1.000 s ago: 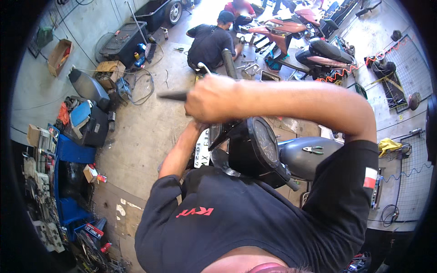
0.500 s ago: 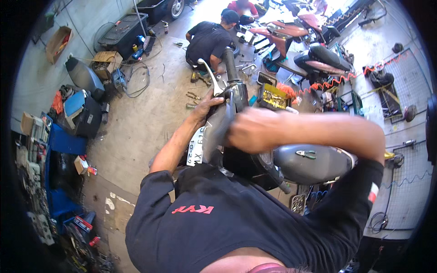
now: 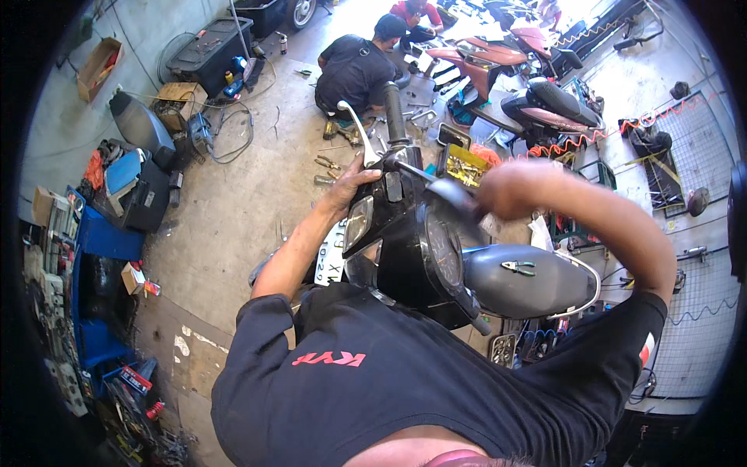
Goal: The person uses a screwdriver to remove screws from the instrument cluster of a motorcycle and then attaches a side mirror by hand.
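In front of me is a black scooter handlebar [image 3: 401, 257] with a speedometer [image 3: 444, 253], a rubber grip [image 3: 395, 113] and a silver brake lever [image 3: 359, 136]. My left hand [image 3: 352, 188] is closed round the handlebar cover beside the lever's base, its thumb on top and its other fingers mostly hidden. Smeared by motion, my right hand [image 3: 510, 191] grips a black side mirror [image 3: 453, 194]. The mirror's stem [image 3: 414, 170] runs to its mount near the lever. Behind the handlebar, pliers [image 3: 518, 268] lie on the grey scooter seat [image 3: 537, 289].
A co-worker in black [image 3: 356, 76] crouches beyond the handlebar, near a drill [image 3: 340, 131] and hand tools on the floor. A yellow parts tray [image 3: 465, 166] sits beyond my right hand. A pink scooter [image 3: 545, 117] stands farther right; bins and parts line the left wall.
My right hand has swung the mirror to the right, away from my left hand, uncovering the speedometer and handlebar cover. The left hand stays in place.
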`<control>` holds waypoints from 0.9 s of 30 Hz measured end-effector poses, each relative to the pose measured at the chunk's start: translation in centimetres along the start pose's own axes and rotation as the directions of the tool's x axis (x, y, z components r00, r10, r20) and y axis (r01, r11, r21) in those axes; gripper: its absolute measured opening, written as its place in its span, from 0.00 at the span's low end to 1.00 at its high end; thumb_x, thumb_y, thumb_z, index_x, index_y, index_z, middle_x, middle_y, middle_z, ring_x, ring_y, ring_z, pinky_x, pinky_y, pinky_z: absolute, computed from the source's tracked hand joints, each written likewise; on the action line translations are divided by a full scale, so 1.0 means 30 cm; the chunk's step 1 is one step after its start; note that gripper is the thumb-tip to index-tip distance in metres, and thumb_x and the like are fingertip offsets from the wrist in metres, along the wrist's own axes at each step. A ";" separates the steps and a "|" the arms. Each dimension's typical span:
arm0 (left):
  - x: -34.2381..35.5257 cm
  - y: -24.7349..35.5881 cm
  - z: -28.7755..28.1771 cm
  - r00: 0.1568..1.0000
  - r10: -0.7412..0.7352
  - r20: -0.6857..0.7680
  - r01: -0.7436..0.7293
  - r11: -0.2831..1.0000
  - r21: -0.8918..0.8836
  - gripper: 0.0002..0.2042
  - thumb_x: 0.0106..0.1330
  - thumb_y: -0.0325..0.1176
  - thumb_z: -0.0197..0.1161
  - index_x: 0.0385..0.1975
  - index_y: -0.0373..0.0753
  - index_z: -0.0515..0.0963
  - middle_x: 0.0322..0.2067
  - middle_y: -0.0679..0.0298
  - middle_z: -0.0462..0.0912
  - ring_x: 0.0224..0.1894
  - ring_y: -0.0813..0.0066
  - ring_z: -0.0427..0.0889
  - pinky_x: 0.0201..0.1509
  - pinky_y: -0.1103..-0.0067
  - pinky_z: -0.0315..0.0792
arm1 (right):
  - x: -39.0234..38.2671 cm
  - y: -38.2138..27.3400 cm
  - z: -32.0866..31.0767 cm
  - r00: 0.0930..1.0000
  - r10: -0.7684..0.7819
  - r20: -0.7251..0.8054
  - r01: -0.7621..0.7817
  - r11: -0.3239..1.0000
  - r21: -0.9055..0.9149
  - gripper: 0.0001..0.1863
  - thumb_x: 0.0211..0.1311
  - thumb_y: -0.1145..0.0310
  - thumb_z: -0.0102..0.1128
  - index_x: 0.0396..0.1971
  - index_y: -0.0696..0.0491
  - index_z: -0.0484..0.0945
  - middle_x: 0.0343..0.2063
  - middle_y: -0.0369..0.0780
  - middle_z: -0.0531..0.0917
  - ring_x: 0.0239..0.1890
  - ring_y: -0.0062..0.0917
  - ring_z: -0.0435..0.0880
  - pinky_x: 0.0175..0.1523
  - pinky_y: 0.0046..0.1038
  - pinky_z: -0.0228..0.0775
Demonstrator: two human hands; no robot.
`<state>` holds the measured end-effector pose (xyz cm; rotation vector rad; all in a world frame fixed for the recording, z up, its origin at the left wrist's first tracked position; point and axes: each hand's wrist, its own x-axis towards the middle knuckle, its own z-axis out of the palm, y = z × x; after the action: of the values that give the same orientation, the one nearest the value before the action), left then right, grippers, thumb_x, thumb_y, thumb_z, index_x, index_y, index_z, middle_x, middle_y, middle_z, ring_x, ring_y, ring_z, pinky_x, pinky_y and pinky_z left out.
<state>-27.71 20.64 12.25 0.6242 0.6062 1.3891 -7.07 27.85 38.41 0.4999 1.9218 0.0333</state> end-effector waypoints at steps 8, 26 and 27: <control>0.000 0.034 0.069 0.999 -0.039 0.007 0.039 0.997 -0.074 0.28 0.61 0.31 0.64 0.62 0.39 0.63 0.49 0.60 0.79 0.45 0.71 0.83 0.51 0.73 0.80 | 0.219 -0.186 -0.495 0.443 -0.387 -0.809 0.019 0.906 -0.423 0.07 0.55 0.68 0.59 0.25 0.53 0.84 0.23 0.42 0.85 0.25 0.33 0.87 0.30 0.36 0.79; 0.005 0.008 -0.009 0.997 0.082 0.004 -0.082 0.990 0.116 0.37 0.57 0.39 0.68 0.64 0.33 0.60 0.50 0.59 0.77 0.48 0.73 0.80 0.55 0.76 0.76 | 0.018 0.175 -0.241 0.704 -0.012 -0.711 0.060 0.997 0.042 0.22 0.52 0.67 0.68 0.49 0.53 0.77 0.41 0.46 0.83 0.47 0.43 0.81 0.52 0.41 0.72; 0.007 -0.002 -0.022 0.996 0.078 0.031 -0.079 0.996 0.044 0.32 0.60 0.36 0.69 0.62 0.34 0.63 0.48 0.62 0.77 0.48 0.75 0.78 0.54 0.77 0.74 | 0.041 0.200 -0.206 0.678 0.044 -0.734 0.076 0.989 0.130 0.25 0.53 0.65 0.69 0.51 0.54 0.75 0.42 0.47 0.82 0.47 0.45 0.80 0.52 0.41 0.72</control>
<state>-28.12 20.89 11.76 0.7100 0.5965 1.4404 -10.99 35.05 41.33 0.6318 2.7523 0.0909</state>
